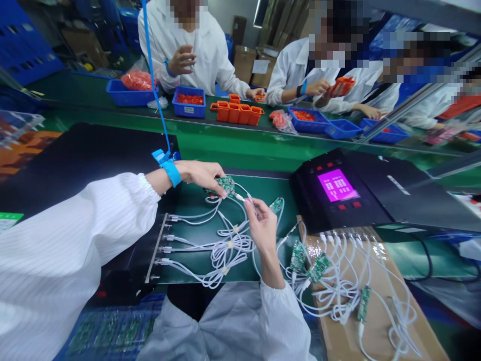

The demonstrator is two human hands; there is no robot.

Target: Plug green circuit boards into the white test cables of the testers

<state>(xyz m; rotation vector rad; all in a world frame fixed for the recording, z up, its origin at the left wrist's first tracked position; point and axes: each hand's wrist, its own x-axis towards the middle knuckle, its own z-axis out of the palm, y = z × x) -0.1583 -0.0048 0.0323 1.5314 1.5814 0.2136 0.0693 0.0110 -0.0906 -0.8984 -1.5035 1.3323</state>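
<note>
My left hand (pixel 201 174), with a blue wrist strap (pixel 171 172), pinches a small green circuit board (pixel 225 184) above the green mat (pixel 195 203). My right hand (pixel 262 225) is closed on the plug end of a white cable (pixel 243 199), held just right of that board. Another green board (pixel 277 204) lies beside my right fingers. Several white cables (pixel 225 248) run from a black connector strip (pixel 157 248) across the mat.
A black tester with a lit magenta screen (pixel 335 185) stands to the right. More green boards (pixel 317 266) on white cables lie on brown cardboard (pixel 376 321). Across the green conveyor (pixel 240 145), people in white coats handle orange parts (pixel 238 113) and blue bins (pixel 189 102).
</note>
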